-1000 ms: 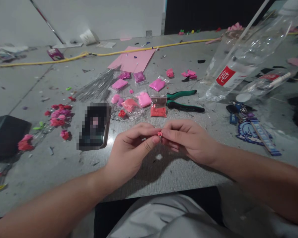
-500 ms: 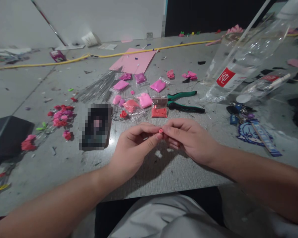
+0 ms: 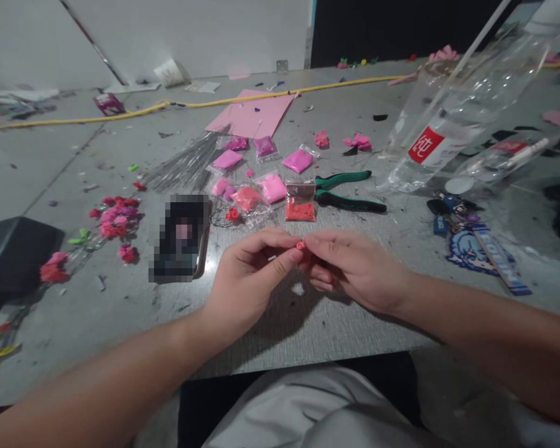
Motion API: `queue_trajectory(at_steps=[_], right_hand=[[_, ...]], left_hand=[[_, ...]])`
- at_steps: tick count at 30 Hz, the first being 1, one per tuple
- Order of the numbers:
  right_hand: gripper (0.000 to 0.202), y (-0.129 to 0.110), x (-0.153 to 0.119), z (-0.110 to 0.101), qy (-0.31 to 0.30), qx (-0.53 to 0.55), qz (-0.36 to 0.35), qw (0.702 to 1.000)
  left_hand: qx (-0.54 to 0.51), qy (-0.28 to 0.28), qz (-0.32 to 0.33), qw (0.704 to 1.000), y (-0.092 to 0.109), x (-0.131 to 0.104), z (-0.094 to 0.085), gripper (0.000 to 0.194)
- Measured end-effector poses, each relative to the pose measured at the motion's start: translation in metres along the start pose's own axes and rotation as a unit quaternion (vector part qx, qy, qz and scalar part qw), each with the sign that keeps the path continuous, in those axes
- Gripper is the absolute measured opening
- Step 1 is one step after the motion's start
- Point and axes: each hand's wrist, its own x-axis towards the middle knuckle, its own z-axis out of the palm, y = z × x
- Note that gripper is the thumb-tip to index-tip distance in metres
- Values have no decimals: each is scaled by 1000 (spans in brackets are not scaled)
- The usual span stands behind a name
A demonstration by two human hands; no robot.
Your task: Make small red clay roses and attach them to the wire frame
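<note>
A tiny coral-red rolled clay piece point(image 3: 300, 245) is pinched between the fingertips of both hands, above the grey table. My left hand point(image 3: 256, 264) grips it with thumb and forefinger. My right hand point(image 3: 350, 261) closes on its other side, with the lower fingers curled under. Just beyond the hands lies a clear bag of red clay point(image 3: 300, 208), beside green-handled pliers point(image 3: 350, 190). A small red clay flower point(image 3: 232, 214) sits near several bags of pink and coral clay point(image 3: 247, 198).
A blurred-out phone point(image 3: 182, 236) lies left of my hands, with clay flowers point(image 3: 116, 218) and thin wires point(image 3: 186, 165) past it. Plastic bottles point(image 3: 448, 137) and a blue keychain point(image 3: 473, 249) are at the right. A yellow cord point(image 3: 331, 88) crosses the back.
Both hands and the clay piece have shifted very slightly left. My right hand's fingers have moved a little around the piece, with the lower ones slightly lower.
</note>
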Motion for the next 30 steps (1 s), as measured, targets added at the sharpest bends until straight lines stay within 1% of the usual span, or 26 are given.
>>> queue_trajectory(at_steps=[3, 6, 11, 13, 15, 18, 21, 26, 30], right_hand=[[42, 1, -1, 1, -8, 8, 25, 1000], [45, 2, -3, 2, -8, 2, 38, 999], [49, 4, -4, 5, -17, -14, 48, 999], [51, 4, -4, 6, -14, -19, 41, 999], [53, 4, -4, 7, -11, -21, 28, 999], [53, 4, -4, 8, -10, -29, 15, 999], [52, 5, -3, 8, -15, -37, 8, 999], [50, 10, -3, 6, -17, -28, -11, 999], [51, 12, -3, 5, -31, -42, -26, 998]], left_hand=[[1, -6, 9, 1000, 0, 1, 0, 13], [14, 0, 19, 1000, 2, 2, 1, 13], [113, 14, 53, 992, 8, 1, 2, 16], [131, 24, 53, 990, 10, 0, 3, 16], [128, 31, 48, 990, 9, -1, 4, 15], [122, 29, 50, 991, 8, 0, 4, 15], [133, 29, 65, 988, 8, -1, 5, 17], [184, 18, 96, 978, 9, -5, 4, 18], [209, 27, 123, 970, 8, -7, 3, 16]])
